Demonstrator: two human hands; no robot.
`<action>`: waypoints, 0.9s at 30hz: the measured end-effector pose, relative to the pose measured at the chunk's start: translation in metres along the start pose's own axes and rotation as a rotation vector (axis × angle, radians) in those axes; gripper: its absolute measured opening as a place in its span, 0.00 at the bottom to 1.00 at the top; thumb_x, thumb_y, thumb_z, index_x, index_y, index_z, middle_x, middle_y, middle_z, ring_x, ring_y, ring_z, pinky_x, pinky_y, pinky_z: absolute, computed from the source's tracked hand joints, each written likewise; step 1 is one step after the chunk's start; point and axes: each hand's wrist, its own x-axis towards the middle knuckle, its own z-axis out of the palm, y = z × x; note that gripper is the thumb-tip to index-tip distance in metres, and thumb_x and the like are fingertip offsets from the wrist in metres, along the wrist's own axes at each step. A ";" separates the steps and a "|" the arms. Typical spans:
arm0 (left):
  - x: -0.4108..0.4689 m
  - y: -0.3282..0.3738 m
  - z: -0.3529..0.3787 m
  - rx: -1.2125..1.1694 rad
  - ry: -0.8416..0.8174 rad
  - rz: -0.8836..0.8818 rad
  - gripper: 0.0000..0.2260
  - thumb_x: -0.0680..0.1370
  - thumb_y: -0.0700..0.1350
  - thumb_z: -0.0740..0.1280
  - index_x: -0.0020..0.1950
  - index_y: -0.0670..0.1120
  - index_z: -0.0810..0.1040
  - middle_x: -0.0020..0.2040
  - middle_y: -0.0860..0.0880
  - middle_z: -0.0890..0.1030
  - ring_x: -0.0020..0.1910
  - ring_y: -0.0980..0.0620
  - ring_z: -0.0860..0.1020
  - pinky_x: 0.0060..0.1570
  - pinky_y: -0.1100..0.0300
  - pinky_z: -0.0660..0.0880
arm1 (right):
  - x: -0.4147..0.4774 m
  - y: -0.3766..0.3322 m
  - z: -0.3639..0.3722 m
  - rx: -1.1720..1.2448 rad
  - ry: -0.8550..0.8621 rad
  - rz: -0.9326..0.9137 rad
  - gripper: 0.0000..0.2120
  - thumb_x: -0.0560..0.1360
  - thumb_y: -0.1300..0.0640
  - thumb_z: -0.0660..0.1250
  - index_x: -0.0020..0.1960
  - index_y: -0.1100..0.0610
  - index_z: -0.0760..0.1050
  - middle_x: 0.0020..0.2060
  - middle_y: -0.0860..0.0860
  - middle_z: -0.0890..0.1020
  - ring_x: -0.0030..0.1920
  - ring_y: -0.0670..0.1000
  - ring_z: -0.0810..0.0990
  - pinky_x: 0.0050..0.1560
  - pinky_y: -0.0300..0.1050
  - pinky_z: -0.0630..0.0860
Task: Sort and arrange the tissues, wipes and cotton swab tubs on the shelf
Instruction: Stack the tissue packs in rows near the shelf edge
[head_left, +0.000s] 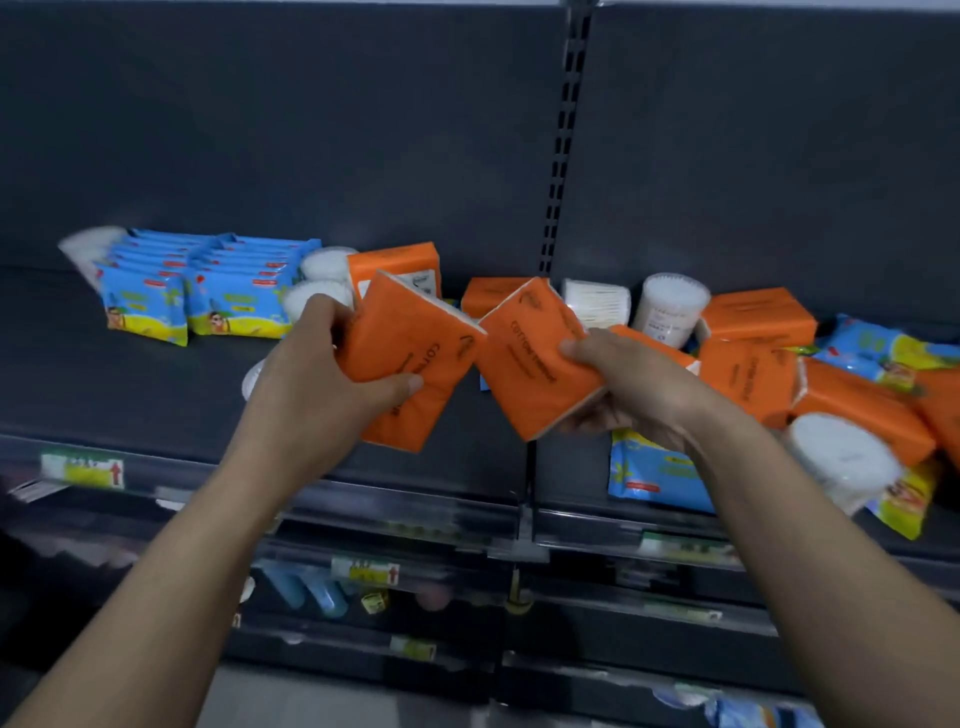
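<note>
Since there's only the head view, here's what it shows. Left hand (332, 374) grips one orange tissue pack (410, 358), fingers (319, 309) curled over its far edge and thumb across the front. Right hand (628, 379) pinches a second pack (535, 353) much the same way. Both are held up off the shelf (156, 395), tilted, with their corners about meeting in the middle, just in front of an upright pack (395, 267) at the back. The wipes rows (208, 291) on the left look tidy already.

What I'd worry about:

- The right side is a loose pile (857, 410) of orange packs and wipes. A big tub (841, 467) lies on its side at the front lip, close beside the right forearm. One brush from that arm and I reckon it rolls off.
- A front wipes pack (654, 473) hangs over the edge under the right wrist, so the same problem applies.
- Two small tubs (322, 283) stand right by the left knuckles, and another peeks out behind the left wrist. Any of them could easily get knocked when the pack goes down.
- These packs are soft. Stood on end against the upright pack they may slump or domino it over.
</note>
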 end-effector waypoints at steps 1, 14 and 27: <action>0.001 0.000 0.000 -0.028 -0.020 0.009 0.21 0.65 0.48 0.77 0.50 0.47 0.68 0.41 0.56 0.74 0.39 0.60 0.72 0.34 0.63 0.68 | -0.006 0.000 0.000 0.049 -0.008 0.032 0.11 0.78 0.48 0.60 0.51 0.55 0.72 0.33 0.57 0.80 0.32 0.56 0.82 0.31 0.43 0.77; -0.012 0.044 0.063 -0.294 -0.397 0.221 0.23 0.64 0.49 0.77 0.53 0.51 0.68 0.45 0.60 0.74 0.42 0.63 0.74 0.37 0.66 0.69 | -0.125 0.029 -0.042 0.042 0.398 0.037 0.18 0.70 0.61 0.72 0.59 0.58 0.74 0.47 0.54 0.83 0.43 0.51 0.83 0.40 0.45 0.81; -0.094 0.192 0.198 -0.366 -0.676 0.429 0.23 0.60 0.54 0.76 0.50 0.54 0.71 0.45 0.56 0.78 0.43 0.55 0.78 0.39 0.58 0.73 | -0.280 0.091 -0.185 -0.021 0.877 0.026 0.16 0.72 0.57 0.71 0.58 0.53 0.73 0.49 0.50 0.82 0.44 0.48 0.83 0.39 0.42 0.80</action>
